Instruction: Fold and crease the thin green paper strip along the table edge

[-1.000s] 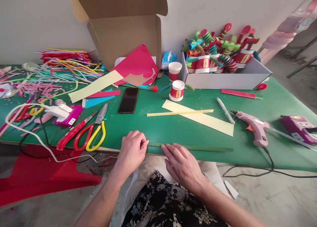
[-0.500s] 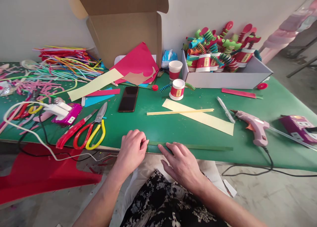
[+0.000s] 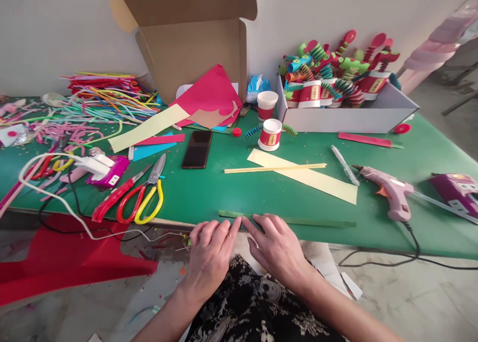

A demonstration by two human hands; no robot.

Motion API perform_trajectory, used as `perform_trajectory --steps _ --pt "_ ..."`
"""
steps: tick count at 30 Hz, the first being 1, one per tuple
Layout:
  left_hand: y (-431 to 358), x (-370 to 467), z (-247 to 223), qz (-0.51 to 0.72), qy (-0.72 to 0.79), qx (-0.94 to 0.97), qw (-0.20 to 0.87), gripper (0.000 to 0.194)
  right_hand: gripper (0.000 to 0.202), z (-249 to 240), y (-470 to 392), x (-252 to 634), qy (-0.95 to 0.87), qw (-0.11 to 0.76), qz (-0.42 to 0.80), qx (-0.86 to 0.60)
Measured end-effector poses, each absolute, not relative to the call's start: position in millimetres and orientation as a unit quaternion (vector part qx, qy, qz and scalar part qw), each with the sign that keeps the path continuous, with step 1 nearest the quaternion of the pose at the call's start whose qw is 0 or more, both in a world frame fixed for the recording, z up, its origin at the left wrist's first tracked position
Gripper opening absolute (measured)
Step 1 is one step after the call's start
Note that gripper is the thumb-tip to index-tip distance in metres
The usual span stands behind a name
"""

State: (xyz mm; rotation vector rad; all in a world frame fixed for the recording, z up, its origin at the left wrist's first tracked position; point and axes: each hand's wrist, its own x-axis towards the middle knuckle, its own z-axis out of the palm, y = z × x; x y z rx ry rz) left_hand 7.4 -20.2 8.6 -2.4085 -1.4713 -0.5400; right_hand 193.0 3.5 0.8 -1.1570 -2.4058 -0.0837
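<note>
A narrow green paper strip [image 3: 317, 222] lies flat along the front edge of the green table. My left hand [image 3: 212, 252] is palm down with its index fingertip on the strip, near the strip's left end; its other fingers bend over the table edge. Just to the right, my right hand [image 3: 278, 245] rests its spread fingertips on the same strip. Neither hand grips anything. Beyond them a pale yellow strip [image 3: 324, 182] has thin yellow strips [image 3: 239, 170] lying across it. A red and white paper cup [image 3: 269, 134] with coiled paper arms stands farther back.
Scissors [image 3: 149, 195] and a red-handled cutter [image 3: 112, 201] lie at left, near a phone [image 3: 196, 149] and a purple power socket [image 3: 112, 175]. At right are a glue gun [image 3: 392, 190] and a pen [image 3: 344, 165]. A white box [image 3: 347, 119] of paper-cup figures stands behind.
My left hand has let go of the strip's left end and shifted right, its index finger now on the strip beside my right hand. The right hand has stayed nearly still.
</note>
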Motion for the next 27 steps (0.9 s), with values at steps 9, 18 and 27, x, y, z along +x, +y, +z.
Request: perform_trajectory --steps 9,18,27 --pt "-19.5 -8.0 4.2 -0.132 -0.538 -0.82 0.145 0.048 0.037 -4.2 2.8 194.9 -0.874 0.239 -0.03 -0.421" --pt "-15.4 -27.3 10.4 -0.116 -0.565 -0.797 0.178 0.045 0.036 -1.7 2.8 193.3 -0.869 0.252 -0.033 -0.424" --pt "-16.6 -0.1 15.2 -0.2 -0.478 -0.845 0.133 0.045 0.036 -2.2 1.5 192.5 -0.871 0.243 -0.036 -0.426"
